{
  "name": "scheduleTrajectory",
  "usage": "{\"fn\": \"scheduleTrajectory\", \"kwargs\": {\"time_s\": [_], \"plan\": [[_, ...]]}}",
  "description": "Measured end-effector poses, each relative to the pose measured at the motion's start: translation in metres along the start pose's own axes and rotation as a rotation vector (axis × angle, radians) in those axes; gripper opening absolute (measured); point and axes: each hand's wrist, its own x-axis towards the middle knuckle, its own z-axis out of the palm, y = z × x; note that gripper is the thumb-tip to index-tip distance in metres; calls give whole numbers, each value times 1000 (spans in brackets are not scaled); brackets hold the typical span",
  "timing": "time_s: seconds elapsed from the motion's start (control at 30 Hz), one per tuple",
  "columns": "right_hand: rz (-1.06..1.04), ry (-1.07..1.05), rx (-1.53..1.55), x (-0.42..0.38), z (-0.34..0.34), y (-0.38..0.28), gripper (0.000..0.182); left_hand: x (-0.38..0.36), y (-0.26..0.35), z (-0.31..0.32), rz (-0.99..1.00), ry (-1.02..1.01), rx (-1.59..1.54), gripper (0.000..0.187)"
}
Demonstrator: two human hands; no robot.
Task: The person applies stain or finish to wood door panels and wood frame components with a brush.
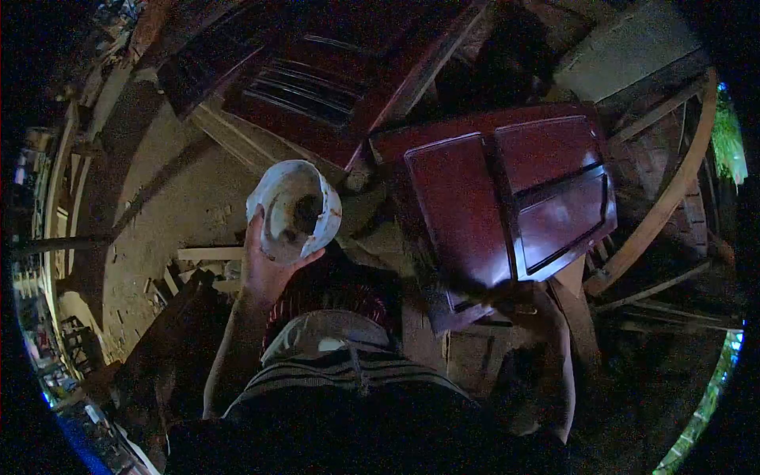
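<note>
My left hand (265,265) grips a white plastic tub (281,226) from below and the side, thumb on its outer wall. The tub is tilted with its mouth toward me, and dark stains mark its inside and rim. My right hand (518,305) is at the near edge of a dark red panelled wooden door (459,190), which has a glossy surface with raised panels. Deep shadow covers the fingers of that hand, so whether they hold something does not show.
Another dark red panelled piece (309,87) leans at the back. Wood offcuts (210,253) lie on the dusty floor (150,206) to the left. A curved wooden piece (665,206) stands at the right, with a pale board (633,47) behind.
</note>
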Motion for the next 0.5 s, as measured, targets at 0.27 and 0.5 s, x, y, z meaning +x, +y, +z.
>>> {"fn": "scheduleTrajectory", "kwargs": {"time_s": [0.27,0.5], "plan": [[129,48,-1318,44,20,-112,23,-4,5,11,-46,-52,25,68],[-635,150,-1036,148,0,-161,21,-3,13,10,-121,-76,44,66]]}}
